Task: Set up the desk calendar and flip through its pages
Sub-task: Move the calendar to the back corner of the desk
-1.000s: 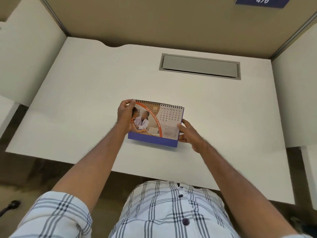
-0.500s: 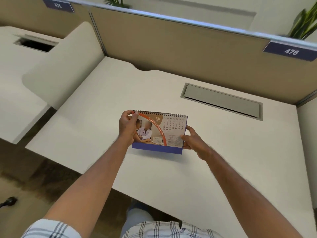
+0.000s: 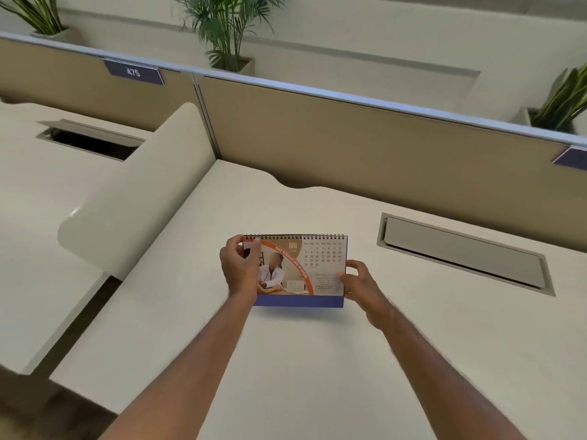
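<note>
The desk calendar (image 3: 298,271) stands upright on the white desk (image 3: 317,360), out in the middle of it and a fair way short of the tan partition (image 3: 349,147) at the back. Its blue base strip rests on the desk surface and the spiral binding runs along the top edge, so the setting-up part looks done: it stands like a tent and faces the person.

The page showing is June, with a photo panel on the left half and the date grid on the right. Going by that, I would say the flipping is somewhere in the middle of the year, though from here I cannot tell how many leaves are already turned over the back.

The left hand (image 3: 239,269) is curled round the left edge of the calendar, thumb and fingers pinched near the top corner by the binding, steadying it. The right hand (image 3: 357,281) is half closed at the right edge, fingertips on the lower right part of the page, thumb just at the margin; it looks ready to lift this leaf, but the page lies flat for now.

What seems left is turning June and the months behind it. The closed cable hatch (image 3: 463,252) sits well apart to the right, clear of the work
</note>
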A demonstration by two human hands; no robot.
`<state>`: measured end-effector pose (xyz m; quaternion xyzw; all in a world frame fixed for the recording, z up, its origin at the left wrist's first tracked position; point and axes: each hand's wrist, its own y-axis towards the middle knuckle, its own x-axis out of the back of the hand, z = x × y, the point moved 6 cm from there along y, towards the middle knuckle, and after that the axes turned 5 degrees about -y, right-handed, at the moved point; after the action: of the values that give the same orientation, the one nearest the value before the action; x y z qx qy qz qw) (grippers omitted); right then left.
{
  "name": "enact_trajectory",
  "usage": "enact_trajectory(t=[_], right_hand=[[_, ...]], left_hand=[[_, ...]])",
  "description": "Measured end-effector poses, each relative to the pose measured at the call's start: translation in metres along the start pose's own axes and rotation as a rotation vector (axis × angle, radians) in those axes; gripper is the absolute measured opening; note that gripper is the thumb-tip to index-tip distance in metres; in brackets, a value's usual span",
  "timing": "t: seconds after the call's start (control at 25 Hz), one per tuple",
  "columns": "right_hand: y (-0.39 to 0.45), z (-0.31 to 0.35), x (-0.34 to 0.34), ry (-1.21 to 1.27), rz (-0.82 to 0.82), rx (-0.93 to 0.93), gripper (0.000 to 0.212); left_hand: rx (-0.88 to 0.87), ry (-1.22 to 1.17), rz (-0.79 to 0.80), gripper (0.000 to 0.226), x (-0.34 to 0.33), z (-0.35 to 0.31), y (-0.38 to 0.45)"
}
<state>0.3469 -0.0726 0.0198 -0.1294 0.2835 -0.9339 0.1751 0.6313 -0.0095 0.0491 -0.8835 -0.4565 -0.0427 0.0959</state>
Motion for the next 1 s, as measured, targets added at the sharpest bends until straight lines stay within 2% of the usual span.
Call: enact_trajectory(t=[0.2, 0.48, 1.0], right_hand=[[0.064, 0.045, -0.056, 0.004, -0.052, 0.065, 0.03], [0.149, 0.1, -0.113, -0.002, -0.117, 0.13, 0.035], [0.276, 0.164, -0.16, -0.087, -0.107, 0.221, 0.034]], left_hand=[[-0.097, 0.086, 0.025, 0.047, -0.005, -0.012, 0.088], [-0.236, 0.146, 0.025, 0.049, -0.025, -0.036, 0.195], [-0.241, 0.128, 0.027, 0.056, -0.031, -0.011, 0.318]])
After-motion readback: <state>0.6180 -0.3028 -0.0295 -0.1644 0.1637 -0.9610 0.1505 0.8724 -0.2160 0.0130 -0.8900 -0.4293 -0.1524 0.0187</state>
